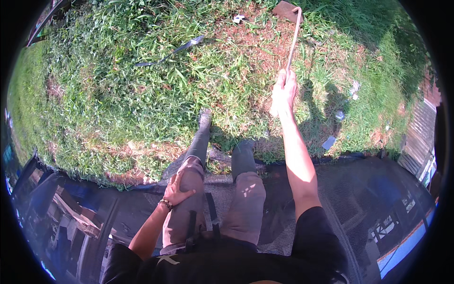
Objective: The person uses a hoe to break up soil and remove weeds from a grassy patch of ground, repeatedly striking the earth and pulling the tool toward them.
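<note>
My right hand (284, 90) grips the handle end of a hoe-like tool (294, 39) with a thin shaft, reaching out ahead over the grass. At its far end the shaft bends sharply towards a flat, brownish blade (284, 10) lying at the ground, partly cut off by the top of the view. My left hand (177, 191), with a beaded bracelet at its wrist, rests with spread fingers on my left leg near the knee. Both legs end in dark boots (202, 136); the right boot (243, 156) is partly shaded. Grass and reddish soil (248, 46) surround the blade.
A dark strip of plastic (170, 53) lies on the grass, and scraps of litter (329, 142) are scattered to the right. Dark mesh netting (319, 198) stretches behind and beside my legs. Wooden pieces (76, 216) show behind it at left; corrugated sheeting (418, 135) stands at right.
</note>
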`<state>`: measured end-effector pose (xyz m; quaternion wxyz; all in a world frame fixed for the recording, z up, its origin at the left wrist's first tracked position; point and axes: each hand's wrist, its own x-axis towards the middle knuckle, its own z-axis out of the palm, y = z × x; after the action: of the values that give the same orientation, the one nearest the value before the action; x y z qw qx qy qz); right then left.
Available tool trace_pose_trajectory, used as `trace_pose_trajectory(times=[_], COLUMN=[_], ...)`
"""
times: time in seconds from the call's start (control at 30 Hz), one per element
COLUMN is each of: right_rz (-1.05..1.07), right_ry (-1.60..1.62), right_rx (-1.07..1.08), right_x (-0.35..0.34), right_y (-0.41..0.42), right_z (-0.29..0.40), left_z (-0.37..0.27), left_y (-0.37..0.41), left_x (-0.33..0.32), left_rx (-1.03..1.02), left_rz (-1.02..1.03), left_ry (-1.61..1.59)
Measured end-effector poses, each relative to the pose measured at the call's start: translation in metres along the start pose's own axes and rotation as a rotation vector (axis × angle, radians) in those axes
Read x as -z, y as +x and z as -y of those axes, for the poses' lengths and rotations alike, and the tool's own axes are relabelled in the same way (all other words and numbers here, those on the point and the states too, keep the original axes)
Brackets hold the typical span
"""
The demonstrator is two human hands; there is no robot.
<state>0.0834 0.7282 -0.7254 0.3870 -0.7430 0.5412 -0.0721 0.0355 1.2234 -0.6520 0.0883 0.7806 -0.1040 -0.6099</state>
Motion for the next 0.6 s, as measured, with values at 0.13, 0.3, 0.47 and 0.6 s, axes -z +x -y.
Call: trace_pose_trajectory(times=[0.13, 0.3, 0.47, 0.6], right_rz=[-0.181, 0.527, 0.597, 0.334], right_ry=[-0.021, -0.435, -0.448, -0.215], right_rx=[0.232, -0.187, -0.153, -0.196], right_x=[-0.068, -0.102, -0.046, -0.042], right_y=[0.088, 0.011, -0.038, 0.041], right_z=[-0.012, -0.114, -0.121, -0.089], left_z=[-0.052, -0.046, -0.045, -0.036], left_y=[0.047, 0.05, 0.042, 0.05], left_x=[-0.027, -0.048, -0.054, -0.048], left_rx=[0.031, -0.031, 0.057, 0.0], left_rz=[-0.121, -0.221, -0.17, -0.217], left_ry=[0.016, -0.093, -0.06, 0.015])
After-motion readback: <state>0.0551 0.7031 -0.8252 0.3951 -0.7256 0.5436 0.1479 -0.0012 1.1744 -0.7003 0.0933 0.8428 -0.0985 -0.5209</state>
